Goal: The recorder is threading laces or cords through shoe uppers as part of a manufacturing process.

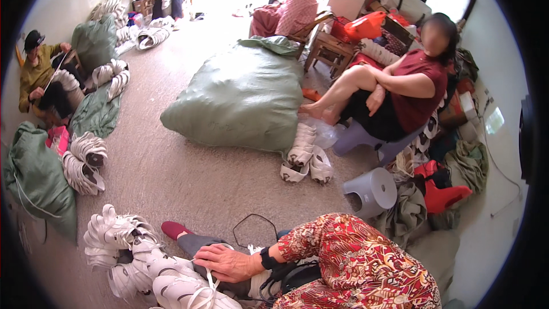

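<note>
My right hand (229, 262) comes in from the lower right, with a dark band on its wrist and a red patterned sleeve (303, 236) behind. Its fingers are stretched out and lie flat over a grey trouser leg and the edge of a pile of white shoe uppers (177, 286). A thin white strap (210, 280) hangs just below the fingers; whether they touch it, I cannot tell. More nested shoe uppers (117, 234) lie to the left of the hand. Out of the picture is my left hand.
A bulging green sack (240, 97) stands mid-floor, with stacked uppers (303, 146) against it. A person (414, 86) sits at right near a grey stool (372, 190). Another green sack (40, 177) stands at left. A dark loop of cord (253, 215) lies on the floor.
</note>
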Action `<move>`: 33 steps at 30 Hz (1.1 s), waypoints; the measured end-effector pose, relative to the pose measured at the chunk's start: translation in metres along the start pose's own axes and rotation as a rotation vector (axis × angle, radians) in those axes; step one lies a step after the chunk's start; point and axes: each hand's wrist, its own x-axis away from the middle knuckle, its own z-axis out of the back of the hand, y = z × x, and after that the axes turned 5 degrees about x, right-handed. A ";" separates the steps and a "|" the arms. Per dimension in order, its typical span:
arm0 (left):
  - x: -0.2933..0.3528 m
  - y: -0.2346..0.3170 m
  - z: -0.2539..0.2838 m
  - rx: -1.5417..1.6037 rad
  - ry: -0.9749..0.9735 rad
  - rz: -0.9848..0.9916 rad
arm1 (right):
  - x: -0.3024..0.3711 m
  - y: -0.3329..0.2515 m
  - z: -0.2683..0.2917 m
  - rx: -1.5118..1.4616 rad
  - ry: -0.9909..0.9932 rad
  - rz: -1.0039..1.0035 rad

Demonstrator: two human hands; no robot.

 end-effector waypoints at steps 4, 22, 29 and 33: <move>0.002 0.008 -0.010 0.012 0.024 -0.060 | 0.002 -0.002 -0.007 0.027 0.009 -0.033; 0.029 -0.014 -0.002 0.000 0.158 -0.104 | -0.014 -0.017 -0.015 0.152 0.026 -0.178; 0.033 -0.001 0.001 -0.030 0.140 -0.105 | -0.031 -0.018 -0.029 0.197 -0.063 -0.269; 0.029 -0.002 -0.001 0.015 0.113 -0.107 | -0.030 -0.015 -0.021 0.159 -0.044 -0.278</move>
